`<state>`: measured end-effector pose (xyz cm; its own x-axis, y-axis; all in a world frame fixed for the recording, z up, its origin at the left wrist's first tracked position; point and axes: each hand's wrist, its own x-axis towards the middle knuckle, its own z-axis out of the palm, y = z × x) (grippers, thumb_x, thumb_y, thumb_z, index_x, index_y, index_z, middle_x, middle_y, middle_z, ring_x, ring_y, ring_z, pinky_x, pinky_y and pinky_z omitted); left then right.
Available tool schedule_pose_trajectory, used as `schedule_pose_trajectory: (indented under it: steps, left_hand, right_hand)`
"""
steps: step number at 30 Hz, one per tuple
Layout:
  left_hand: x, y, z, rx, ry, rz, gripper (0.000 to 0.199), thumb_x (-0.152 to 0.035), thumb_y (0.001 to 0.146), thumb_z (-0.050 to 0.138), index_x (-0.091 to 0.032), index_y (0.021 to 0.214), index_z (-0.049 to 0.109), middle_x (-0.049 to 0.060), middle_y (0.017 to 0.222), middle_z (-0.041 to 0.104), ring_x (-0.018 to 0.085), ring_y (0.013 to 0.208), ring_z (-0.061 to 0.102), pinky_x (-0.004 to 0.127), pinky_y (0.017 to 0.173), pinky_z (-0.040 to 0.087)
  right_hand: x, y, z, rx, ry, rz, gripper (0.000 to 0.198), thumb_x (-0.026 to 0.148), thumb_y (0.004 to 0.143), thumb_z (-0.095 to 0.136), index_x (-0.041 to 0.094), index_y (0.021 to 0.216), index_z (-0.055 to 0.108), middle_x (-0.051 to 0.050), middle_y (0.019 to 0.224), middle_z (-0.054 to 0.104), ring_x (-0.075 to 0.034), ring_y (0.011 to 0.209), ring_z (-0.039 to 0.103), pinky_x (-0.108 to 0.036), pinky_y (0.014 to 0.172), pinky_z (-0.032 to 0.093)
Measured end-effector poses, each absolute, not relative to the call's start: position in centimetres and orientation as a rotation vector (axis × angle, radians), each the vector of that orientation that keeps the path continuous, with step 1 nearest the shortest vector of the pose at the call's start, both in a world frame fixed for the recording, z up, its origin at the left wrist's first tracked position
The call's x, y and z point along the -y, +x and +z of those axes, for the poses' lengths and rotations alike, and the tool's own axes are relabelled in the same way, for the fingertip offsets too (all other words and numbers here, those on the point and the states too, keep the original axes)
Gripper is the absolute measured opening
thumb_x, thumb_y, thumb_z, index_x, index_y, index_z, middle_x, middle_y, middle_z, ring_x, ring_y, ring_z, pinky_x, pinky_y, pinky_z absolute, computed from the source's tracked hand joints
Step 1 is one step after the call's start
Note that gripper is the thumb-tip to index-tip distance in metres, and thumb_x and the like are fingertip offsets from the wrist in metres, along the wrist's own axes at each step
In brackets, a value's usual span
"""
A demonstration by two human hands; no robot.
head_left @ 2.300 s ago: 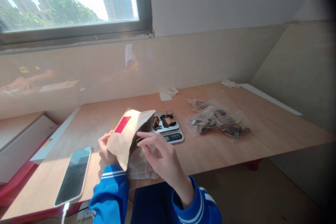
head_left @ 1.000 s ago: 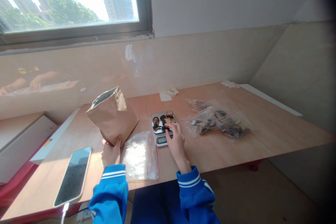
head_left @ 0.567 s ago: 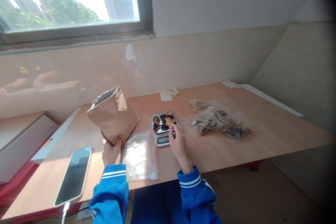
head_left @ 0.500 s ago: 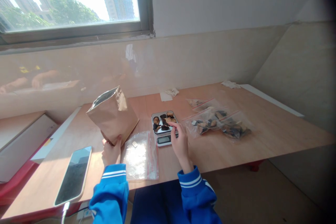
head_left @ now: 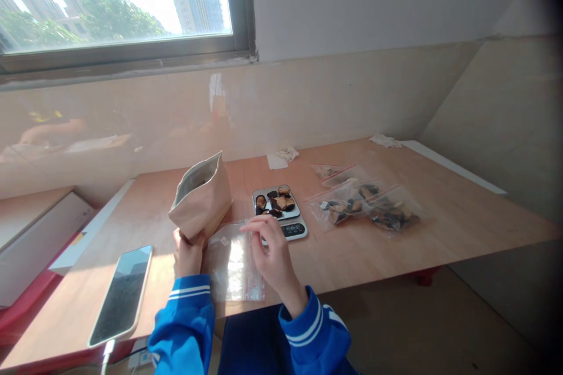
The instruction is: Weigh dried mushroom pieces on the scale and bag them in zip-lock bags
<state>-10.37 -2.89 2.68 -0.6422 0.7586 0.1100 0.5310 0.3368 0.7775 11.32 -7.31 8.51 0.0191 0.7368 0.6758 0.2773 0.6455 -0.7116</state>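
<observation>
My left hand [head_left: 190, 251] is closed round the lower part of a brown paper bag [head_left: 206, 202], whose open mouth tilts up and to the left. My right hand [head_left: 271, 249] hovers over the clear zip bags [head_left: 231, 263], in front of the scale, with thumb and forefinger apart and nothing visible in it. Behind it the small digital scale [head_left: 300, 229] bears several dried, dark-edged brown slices [head_left: 281, 203] on its tray. The hand covers the left part of the scale's front. A tiny white packet [head_left: 224, 241] shows at the zip bags' upper left.
Filled zip bags [head_left: 343, 206] of similar dried pieces lie right of the scale. A phone [head_left: 122, 296] with a white cable [head_left: 107, 353] lies at the left front. White paper [head_left: 277, 162] and a crumpled piece [head_left: 386, 140] lie near the wall.
My right hand has moved left and toward me, off the slices on the scale. The paper bag has shifted right and turned, showing more of its opening.
</observation>
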Motion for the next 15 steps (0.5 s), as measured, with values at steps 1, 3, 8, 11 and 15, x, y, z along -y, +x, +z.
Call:
schedule_pose_trajectory:
  steps: [1,3,8,11,15]
  left_hand:
    - [2.8,-10.5,2.5,-2.318,1.178,1.221,0.062,-0.050,0.070,0.065,-0.023,0.122,0.045,0.014,0.107,0.065,0.038,0.101,0.061,0.047,0.077,0.050]
    - [2.7,-10.7,2.2,-2.284,1.242,1.274,0.058,-0.048,0.070,0.065,-0.023,0.120,0.048,0.013,0.106,0.066,0.036,0.100,0.062,0.043,0.077,0.050]
    - [3.0,-10.8,2.1,-2.232,1.354,1.296,0.048,-0.046,0.072,0.063,-0.021,0.112,0.052,0.009,0.101,0.067,0.029,0.090,0.065,0.036,0.073,0.049]
    - [3.4,-10.5,2.4,-2.206,1.368,1.338,0.042,-0.045,0.076,0.058,-0.024,0.111,0.052,0.006,0.103,0.067,0.024,0.092,0.065,0.032,0.076,0.049]
    - [3.8,-9.9,2.9,-2.170,1.387,1.410,0.039,-0.040,0.076,0.059,-0.025,0.111,0.054,0.004,0.108,0.067,0.023,0.098,0.064,0.032,0.082,0.048]
  right_hand:
    - [7.8,10.8,8.9,1.587,-0.858,0.418,0.031,0.009,0.089,0.040,0.023,0.105,0.062,-0.006,0.105,0.061,-0.018,0.105,0.057,-0.036,0.094,0.048]
    - [8.4,9.9,9.5,1.651,-0.862,0.361,0.038,0.011,0.091,0.040,0.023,0.124,0.053,-0.009,0.123,0.057,-0.019,0.119,0.050,-0.040,0.103,0.043]
    - [8.5,8.9,9.5,1.768,-0.947,0.290,0.042,0.018,0.094,0.040,0.020,0.136,0.044,-0.010,0.139,0.048,-0.023,0.136,0.035,-0.047,0.110,0.037]
    - [8.1,9.0,9.1,1.799,-0.933,0.303,0.030,0.016,0.094,0.040,0.021,0.116,0.060,-0.007,0.121,0.061,-0.022,0.128,0.043,-0.047,0.111,0.035]
    - [8.1,9.1,9.1,1.833,-0.914,0.385,0.026,0.015,0.094,0.039,0.021,0.101,0.064,-0.006,0.098,0.065,-0.021,0.105,0.056,-0.043,0.099,0.045]
